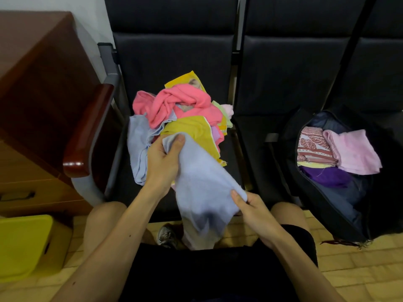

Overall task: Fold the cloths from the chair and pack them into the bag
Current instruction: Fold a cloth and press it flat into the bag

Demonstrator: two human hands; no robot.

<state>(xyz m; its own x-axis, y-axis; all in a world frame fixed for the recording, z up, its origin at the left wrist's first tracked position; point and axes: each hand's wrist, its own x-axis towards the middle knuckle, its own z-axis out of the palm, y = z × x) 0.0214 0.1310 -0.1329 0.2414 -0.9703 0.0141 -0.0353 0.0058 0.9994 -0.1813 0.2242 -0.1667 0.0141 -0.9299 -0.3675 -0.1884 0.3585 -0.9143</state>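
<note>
- Stool (24, 243) of yellow plastic sits on the tiled floor (340, 273) at 8 o'clock in the view
- Up at 10 o'clock a brown wooden cabinet (32, 83) fills the corner, with a glossy reddish armrest (87, 131) just beside it at its 4 o'clock
- At 12 o'clock stands a black padded chair (174, 57); a heap of cloths (185, 110) lies unfolded on its seat, pink ones on top, yellow ones under them, and a light blue one draped down the heap's 8 o'clock side
- At the heap's 6 o'clock the left hand (163, 162) has its thumb and curled fingers grasping the upper corner of a pale blue cloth (200, 182)
- That cloth slants away from this hand toward 5 o'clock, crosses the seat's front edge, and its blurred lower part hangs between the person's bare knees
- A shoe (166, 236) shows on the floor at 7 o'clock of the hanging part
- The right hand (255, 212) pinches the cloth's lower right edge between thumb and bent fingers
- At 3 o'clock a black bag (327, 208) sits open at the neighbouring seat, well apart from the heap
- Inside it lie a folded red-and-white patterned cloth (314, 144), a folded pink towel (353, 151) touching it at its 3 o'clock, and a purple cloth (327, 176) at 6 o'clock of both
</note>
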